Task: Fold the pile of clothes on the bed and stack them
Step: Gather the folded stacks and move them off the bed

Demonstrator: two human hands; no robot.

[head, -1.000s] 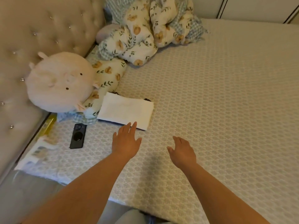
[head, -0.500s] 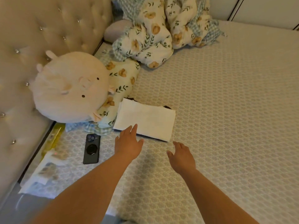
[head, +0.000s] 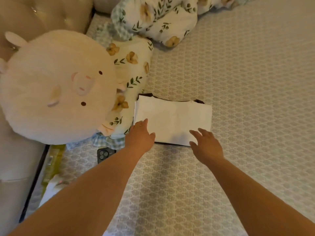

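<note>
Our left hand [head: 140,135] and right hand [head: 205,145] with fingers spread at the near edge of the folded white garment [head: 173,120] on the bed [head: 238,82], contact unclear, dark garment [head: 198,101] beneath mostly hidden, phone [head: 104,154] half covered by our forearm

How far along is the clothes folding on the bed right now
Done: a folded white garment lies flat on a dark piece as a stack. In hand: the left hand and right hand reach its near edge with straight fingers, gripping nothing. Left: no unfolded clothes show on the bed.
</note>
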